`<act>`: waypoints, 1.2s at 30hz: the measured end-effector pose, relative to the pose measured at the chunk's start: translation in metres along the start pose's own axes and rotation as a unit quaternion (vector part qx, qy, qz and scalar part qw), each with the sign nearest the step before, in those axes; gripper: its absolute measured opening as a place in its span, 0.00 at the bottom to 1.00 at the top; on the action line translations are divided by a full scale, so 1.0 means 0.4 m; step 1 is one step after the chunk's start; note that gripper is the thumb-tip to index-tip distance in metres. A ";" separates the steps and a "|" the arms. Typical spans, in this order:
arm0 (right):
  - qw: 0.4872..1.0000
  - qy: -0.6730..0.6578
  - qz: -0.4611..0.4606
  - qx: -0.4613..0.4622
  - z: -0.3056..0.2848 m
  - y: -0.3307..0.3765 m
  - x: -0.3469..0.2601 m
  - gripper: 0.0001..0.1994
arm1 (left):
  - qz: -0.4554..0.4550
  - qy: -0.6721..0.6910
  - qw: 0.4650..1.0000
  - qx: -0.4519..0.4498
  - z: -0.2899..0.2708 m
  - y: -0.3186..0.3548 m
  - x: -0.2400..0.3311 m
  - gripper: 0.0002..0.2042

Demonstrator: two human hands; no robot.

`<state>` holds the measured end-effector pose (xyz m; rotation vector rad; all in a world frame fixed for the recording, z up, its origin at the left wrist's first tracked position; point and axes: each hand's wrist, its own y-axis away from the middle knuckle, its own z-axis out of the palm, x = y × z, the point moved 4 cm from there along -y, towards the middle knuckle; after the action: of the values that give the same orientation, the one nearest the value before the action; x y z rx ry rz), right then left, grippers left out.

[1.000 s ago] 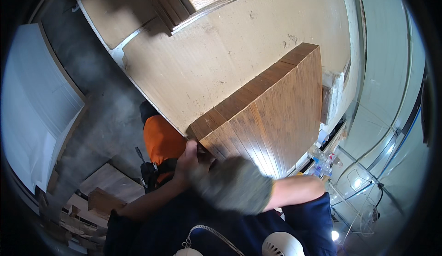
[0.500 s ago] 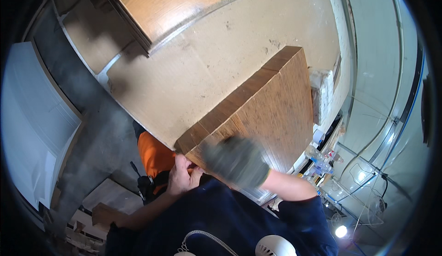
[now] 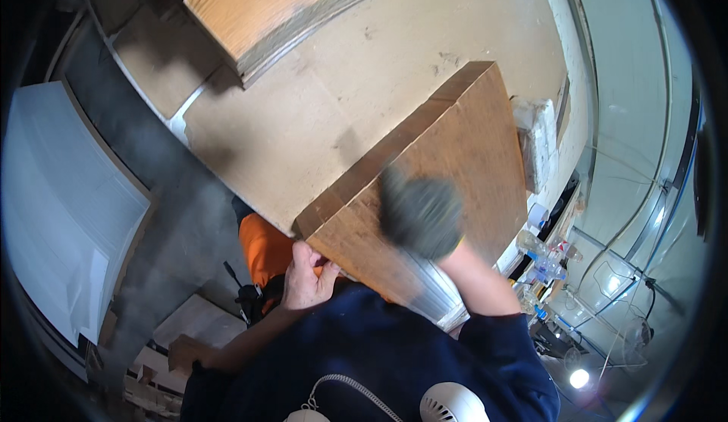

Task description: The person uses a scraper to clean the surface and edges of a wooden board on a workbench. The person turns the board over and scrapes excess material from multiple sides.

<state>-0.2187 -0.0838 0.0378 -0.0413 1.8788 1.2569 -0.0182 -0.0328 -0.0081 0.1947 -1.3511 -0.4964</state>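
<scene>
Wooden block (image 3: 447, 156), chipboard bench (image 3: 341, 103), gloved right hand (image 3: 421, 213)

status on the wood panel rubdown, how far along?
In hand: the right hand, blurred inside a grey-green pad or glove, rubs the wooden panel near its middle. The bare left hand steadies the panel's near corner on the workbench. How much is done or left cannot be told: the surface shows no clear boundary between worked and unworked areas.
</scene>
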 end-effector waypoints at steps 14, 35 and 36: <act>0.555 0.705 -0.185 0.401 -0.157 0.017 -0.220 0.15 | -0.077 -0.008 0.997 -0.023 -0.014 0.010 -0.019 0.24; 0.782 0.530 -0.160 0.284 -0.441 0.032 -0.150 0.20 | -0.083 -0.065 0.994 -0.018 -0.029 0.023 -0.024 0.27; 0.775 0.501 -0.165 0.348 -0.466 0.042 -0.170 0.19 | -0.068 -0.077 0.995 -0.007 -0.032 0.021 -0.021 0.27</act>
<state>-0.2996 -0.2464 0.1193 -0.7363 2.9628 0.1517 -0.0052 -0.0236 -0.0148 0.2432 -1.4914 -0.6459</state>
